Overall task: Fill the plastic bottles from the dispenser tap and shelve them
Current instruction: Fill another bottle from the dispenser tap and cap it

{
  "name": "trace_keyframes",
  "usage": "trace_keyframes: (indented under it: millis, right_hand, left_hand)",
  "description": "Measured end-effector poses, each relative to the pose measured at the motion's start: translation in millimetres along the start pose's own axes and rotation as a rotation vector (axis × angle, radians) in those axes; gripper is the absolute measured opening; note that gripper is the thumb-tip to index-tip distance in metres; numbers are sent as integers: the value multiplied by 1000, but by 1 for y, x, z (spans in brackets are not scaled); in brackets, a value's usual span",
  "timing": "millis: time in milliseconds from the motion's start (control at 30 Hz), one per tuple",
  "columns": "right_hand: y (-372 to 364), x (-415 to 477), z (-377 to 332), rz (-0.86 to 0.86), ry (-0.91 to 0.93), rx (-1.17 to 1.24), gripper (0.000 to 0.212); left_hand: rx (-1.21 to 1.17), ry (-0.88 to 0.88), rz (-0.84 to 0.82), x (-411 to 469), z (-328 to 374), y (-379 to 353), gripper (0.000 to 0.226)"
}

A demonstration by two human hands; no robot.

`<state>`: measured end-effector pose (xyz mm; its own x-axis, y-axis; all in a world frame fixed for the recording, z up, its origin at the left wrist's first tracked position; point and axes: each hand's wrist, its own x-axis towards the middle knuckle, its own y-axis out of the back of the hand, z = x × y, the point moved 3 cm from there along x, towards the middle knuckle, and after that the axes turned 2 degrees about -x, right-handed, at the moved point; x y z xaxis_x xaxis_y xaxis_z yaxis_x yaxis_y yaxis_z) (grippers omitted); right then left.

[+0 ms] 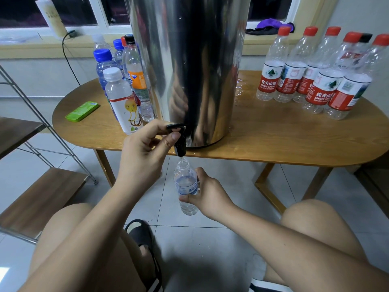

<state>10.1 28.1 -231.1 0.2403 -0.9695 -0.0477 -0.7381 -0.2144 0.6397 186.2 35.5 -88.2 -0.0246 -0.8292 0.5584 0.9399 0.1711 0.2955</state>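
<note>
Filling under way at the counter's point(273, 142) front edge: left hand point(143, 152) pinching the black tap lever point(175, 125) between thumb and curled fingers, presumably to keep the valve open. Right hand point(207, 193) wrapped around the labelled middle of a small clear bottle point(186, 186), holding it upright below the counter edge with its open mouth directly under the spout point(181, 149), just beneath and not clearly touching. Gripped at mid-body rather than the neck, likely to leave the mouth free and steady the thin plastic as weight builds. Water level hard to read through the clear wall (seemingly still low).

Steel dispenser point(189, 70) set at the front of the counter so the tap overhangs the edge, giving room for a bottle beneath. Mixed bottles with blue, white and black caps point(117, 85) clustered to its left, a green case point(82, 111) beside them. Red-capped bottles point(315, 70) grouped to its right, capped and standing. Spilled water point(244, 87) pooling on the wood near the dispenser base, so a slip or wet label seems possible. Metal-framed shelf point(42, 186) at the far left, within reach for shelving once capped. Cap for the held bottle not visible.
</note>
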Motion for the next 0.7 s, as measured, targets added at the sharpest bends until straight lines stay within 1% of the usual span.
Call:
trace_keyframes:
  millis: [267,700]
  right_hand:
    - [0,0,0,1,0,-3,63]
    - [1,0,0,2,0,7,62]
  left_hand:
    - [8,3,5,0,-1,1,8]
    - [11,-1,8,-1,-1,1,6]
